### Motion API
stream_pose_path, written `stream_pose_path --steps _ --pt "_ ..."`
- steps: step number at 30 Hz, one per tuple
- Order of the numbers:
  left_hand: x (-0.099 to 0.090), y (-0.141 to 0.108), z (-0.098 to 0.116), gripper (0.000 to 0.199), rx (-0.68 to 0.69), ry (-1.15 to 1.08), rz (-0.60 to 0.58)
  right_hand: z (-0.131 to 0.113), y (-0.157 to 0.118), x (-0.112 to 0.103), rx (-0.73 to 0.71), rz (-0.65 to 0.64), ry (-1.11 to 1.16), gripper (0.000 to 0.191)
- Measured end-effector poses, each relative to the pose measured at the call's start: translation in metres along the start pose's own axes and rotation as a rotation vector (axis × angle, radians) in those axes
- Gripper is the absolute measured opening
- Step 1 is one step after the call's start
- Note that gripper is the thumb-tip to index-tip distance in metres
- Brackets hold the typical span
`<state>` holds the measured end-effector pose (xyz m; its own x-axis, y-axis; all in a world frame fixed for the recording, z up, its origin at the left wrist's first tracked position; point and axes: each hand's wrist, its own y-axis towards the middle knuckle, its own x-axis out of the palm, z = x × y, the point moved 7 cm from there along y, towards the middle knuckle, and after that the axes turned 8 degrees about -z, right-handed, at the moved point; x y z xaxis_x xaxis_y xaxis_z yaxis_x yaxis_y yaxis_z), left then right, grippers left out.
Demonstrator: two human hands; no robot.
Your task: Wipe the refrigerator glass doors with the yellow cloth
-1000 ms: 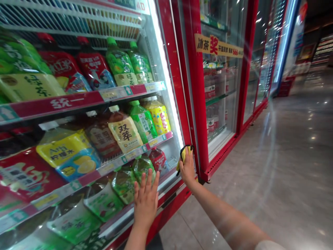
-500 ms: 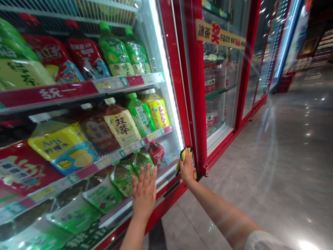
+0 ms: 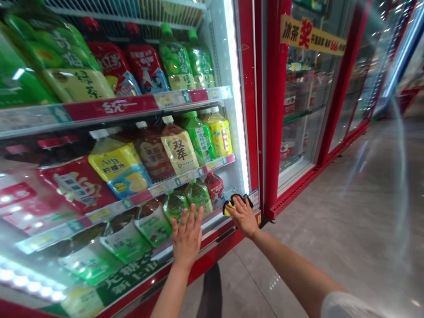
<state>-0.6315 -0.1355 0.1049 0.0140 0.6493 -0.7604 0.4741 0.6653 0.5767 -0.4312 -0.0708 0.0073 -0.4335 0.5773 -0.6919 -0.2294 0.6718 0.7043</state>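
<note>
Fingers spread, my left hand [image 3: 187, 238] is flat against the glass door [image 3: 159, 260] of a red drinks fridge, low down in front of the bottom-shelf bottles. My right hand [image 3: 244, 216] presses a yellow cloth with a black edge [image 3: 229, 207] onto the lower right corner of that door. Part of the cloth is hidden under the fingers. Behind the glass stand green tea bottles [image 3: 124, 245] and a small red bottle [image 3: 215, 187].
A second red-framed cooler [image 3: 273, 168] stands to the right, with a yellow banner [image 3: 313, 35] across its glass. Grey shiny floor [image 3: 331, 238] runs along the coolers. Inside the near fridge, a shelf edge with price tags [image 3: 132, 201] crosses behind the glass.
The view has turned left, so the fridge appears farther right. My right hand has tilted over the cloth, with fingers now pointing left. My left hand stays flat on the glass.
</note>
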Motion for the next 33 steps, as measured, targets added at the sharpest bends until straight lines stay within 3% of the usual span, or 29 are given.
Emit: stream_pose_path --steps 3,6,8,10,13,17,20,22,24,27,30,33 --pt "-0.008 -0.009 -0.007 0.086 -0.023 0.021 0.020 0.007 0.015 -0.012 0.157 0.096 -0.011 0.057" --pt "-0.015 -0.019 -0.015 0.087 -0.029 0.058 0.038 -0.017 0.035 -0.019 0.221 0.171 -0.001 0.066" --pt "-0.018 -0.025 -0.021 0.088 -0.028 0.068 0.037 -0.041 0.038 -0.017 0.101 0.153 -0.020 0.067" --pt "-0.020 -0.031 -0.027 0.089 -0.028 0.066 0.034 -0.059 0.029 -0.014 -0.112 0.114 -0.057 0.060" --pt "-0.023 -0.038 -0.036 0.090 -0.032 0.067 0.032 -0.062 0.013 -0.018 -0.327 0.098 -0.095 0.050" --pt "-0.028 -0.050 -0.048 0.091 -0.064 0.087 0.035 -0.066 0.034 -0.034 -0.175 0.131 -0.071 0.055" --pt "-0.032 -0.059 -0.059 0.090 -0.085 0.096 0.023 -0.100 0.054 -0.039 -0.072 0.164 -0.048 0.062" --pt "-0.034 -0.066 -0.066 0.090 -0.096 0.090 0.012 -0.125 0.055 -0.036 -0.148 0.172 -0.058 0.059" --pt "-0.035 -0.072 -0.072 0.090 -0.105 0.082 0.005 -0.139 0.045 -0.031 -0.317 0.144 -0.082 0.053" --pt "-0.035 -0.080 -0.078 0.089 -0.110 0.075 0.001 -0.130 0.023 -0.025 -0.525 0.068 -0.115 0.046" --pt "-0.037 -0.088 -0.082 0.089 -0.123 0.083 0.005 -0.114 0.026 -0.032 -0.462 0.083 -0.121 0.046" --pt "-0.040 -0.095 -0.087 0.091 -0.146 0.105 0.009 -0.131 0.045 -0.041 -0.301 0.142 -0.092 0.049"
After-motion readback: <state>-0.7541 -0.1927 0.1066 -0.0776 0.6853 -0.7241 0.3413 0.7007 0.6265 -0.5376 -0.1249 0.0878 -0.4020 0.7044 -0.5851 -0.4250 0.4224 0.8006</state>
